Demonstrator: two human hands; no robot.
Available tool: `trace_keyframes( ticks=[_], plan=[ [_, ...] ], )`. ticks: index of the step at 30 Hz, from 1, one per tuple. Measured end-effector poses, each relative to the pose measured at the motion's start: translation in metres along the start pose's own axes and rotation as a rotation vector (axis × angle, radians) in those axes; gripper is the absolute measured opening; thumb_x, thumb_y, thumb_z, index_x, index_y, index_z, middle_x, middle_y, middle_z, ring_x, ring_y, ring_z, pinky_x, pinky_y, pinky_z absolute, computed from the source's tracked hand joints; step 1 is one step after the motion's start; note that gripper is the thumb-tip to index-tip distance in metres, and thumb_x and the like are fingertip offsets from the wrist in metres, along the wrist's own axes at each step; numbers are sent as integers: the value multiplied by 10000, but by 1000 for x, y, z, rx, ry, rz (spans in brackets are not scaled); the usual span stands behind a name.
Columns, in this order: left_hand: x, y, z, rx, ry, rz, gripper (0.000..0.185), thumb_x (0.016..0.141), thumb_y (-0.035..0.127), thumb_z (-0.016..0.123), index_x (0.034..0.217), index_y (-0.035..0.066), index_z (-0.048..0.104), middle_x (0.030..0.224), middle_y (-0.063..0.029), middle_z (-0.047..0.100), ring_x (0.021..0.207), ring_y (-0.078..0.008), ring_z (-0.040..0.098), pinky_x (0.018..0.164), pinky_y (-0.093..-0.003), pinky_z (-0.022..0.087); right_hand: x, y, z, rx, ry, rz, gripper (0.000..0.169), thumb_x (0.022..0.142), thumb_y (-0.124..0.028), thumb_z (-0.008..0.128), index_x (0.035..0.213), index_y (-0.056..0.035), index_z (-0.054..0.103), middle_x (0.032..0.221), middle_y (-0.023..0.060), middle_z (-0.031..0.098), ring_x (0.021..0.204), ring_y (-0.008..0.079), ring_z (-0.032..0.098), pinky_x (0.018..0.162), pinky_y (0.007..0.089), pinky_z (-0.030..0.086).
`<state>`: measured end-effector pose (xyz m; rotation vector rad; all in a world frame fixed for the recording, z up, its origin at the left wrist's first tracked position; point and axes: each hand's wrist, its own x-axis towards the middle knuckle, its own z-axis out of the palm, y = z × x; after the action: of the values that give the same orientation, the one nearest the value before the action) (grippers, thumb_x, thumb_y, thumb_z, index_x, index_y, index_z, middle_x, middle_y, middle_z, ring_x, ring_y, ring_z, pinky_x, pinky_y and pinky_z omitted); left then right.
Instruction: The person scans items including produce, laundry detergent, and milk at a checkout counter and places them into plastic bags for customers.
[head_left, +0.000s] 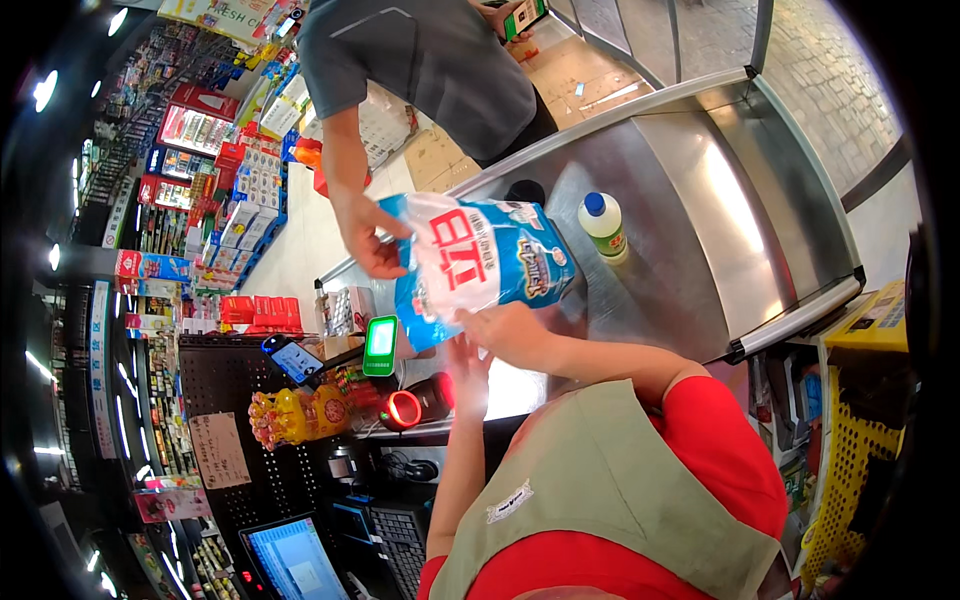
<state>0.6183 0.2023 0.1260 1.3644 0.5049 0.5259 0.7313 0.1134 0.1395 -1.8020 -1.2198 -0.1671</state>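
A blue-and-white plastic bag of Liby washing powder (487, 255) is at the near side of the steel counter (660, 247). My right hand (506, 331) grips its near edge with the fingers on the white panel. Just below it, my left hand (469, 375) reaches up to the bag's near corner; the fingertips touch there, but glare and overlap hide whether they close on it. At the bag's far left end, another person's hand (379, 240) rests on or beside the edge, fingers partly curled. A white bottle with a blue cap (601, 225) stands upright to the right.
A scanner with a red-lit ring (405, 409), a green-framed payment display (381, 345) and a phone on a stand (296, 360) are left of my hands. Yellow-packaged sweets (307, 416), a keyboard (401, 547) and a monitor (296, 559) lie nearer. A person stands across the counter holding a phone (525, 19).
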Motion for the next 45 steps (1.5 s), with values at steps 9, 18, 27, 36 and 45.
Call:
trace_keyframes(
  ticks=[9, 18, 27, 36, 45],
  plan=[
    [68, 15, -47, -97, 216, -420, 495, 998, 361, 502, 1361, 38, 408, 1299, -123, 532, 1086, -250, 580, 899, -437, 516, -8, -9, 56, 136, -279, 97, 477, 887, -114, 509, 1337, 9, 405, 781, 175, 653, 647, 332, 661, 487, 432, 494],
    [78, 4, -62, -287, 217, -406, 562, 1016, 334, 449, 1441, 14, 270, 1373, -197, 475, 1212, -399, 517, 920, -626, 475, -42, 37, 17, 130, -93, 364, 496, 901, -214, 608, 1359, -88, 465, 708, 210, 646, 543, 338, 621, 499, 444, 477],
    [93, -40, -115, -241, 216, -399, 539, 1029, 390, 365, 1449, 63, 285, 1384, -183, 471, 1185, -405, 538, 930, -607, 469, -9, 87, -4, 211, 60, 560, 446, 936, -160, 547, 1366, -100, 442, 727, 232, 623, 641, 390, 627, 566, 467, 468],
    [95, -24, -88, -229, 275, -392, 550, 1009, 389, 437, 1443, 75, 315, 1369, -153, 502, 1177, -365, 553, 893, -544, 502, -35, 104, 0, 407, 155, 675, 346, 921, -75, 551, 1265, -97, 547, 739, 221, 611, 620, 379, 610, 549, 423, 452],
    [103, -9, -77, -161, 209, -336, 544, 1014, 372, 439, 1447, 73, 302, 1364, -153, 503, 1169, -352, 565, 867, -527, 528, -69, 85, -2, 350, 129, 457, 288, 895, -41, 587, 1182, -66, 604, 719, 169, 629, 584, 311, 618, 522, 382, 462]
  ],
)
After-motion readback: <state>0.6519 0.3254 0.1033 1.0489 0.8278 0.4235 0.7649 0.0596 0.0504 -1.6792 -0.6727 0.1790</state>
